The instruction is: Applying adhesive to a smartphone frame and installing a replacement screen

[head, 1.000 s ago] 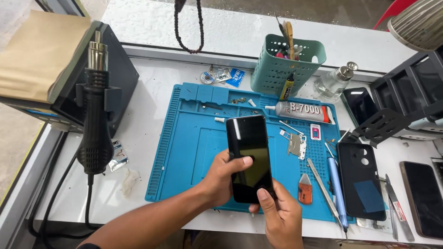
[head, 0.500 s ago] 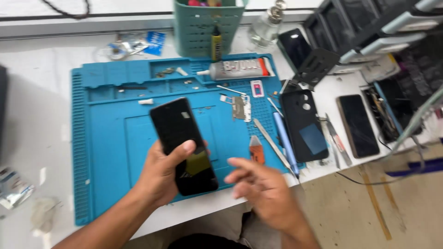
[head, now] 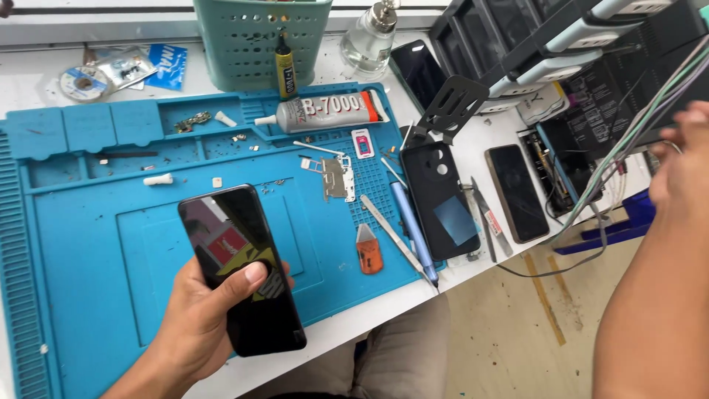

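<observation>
Head view: the left hand (head: 199,325) cradles a black smartphone (head: 240,270) from below, thumb pressed across its dark glass face, above the lower middle of the blue silicone work mat (head: 88,244). The right hand (head: 683,159) is raised at the far right edge, blurred, near a bundle of grey and green cables (head: 628,140); whether it grips anything cannot be told. The phone appears closed, its screen seated and unlit, while a metal shield plate (head: 334,177), loose screws and a black back cover (head: 439,199) still lie apart on the mat, so reassembly seems, by judgement, unfinished. A grey adhesive tube (head: 321,114) with a red cap end and bold dark lettering lies along the mat's upper edge; a slim black-and-yellow tube (head: 284,70) stands against the teal perforated basket (head: 258,37). A small blue printed sachet (head: 166,66) lies at upper left on the white bench.
</observation>
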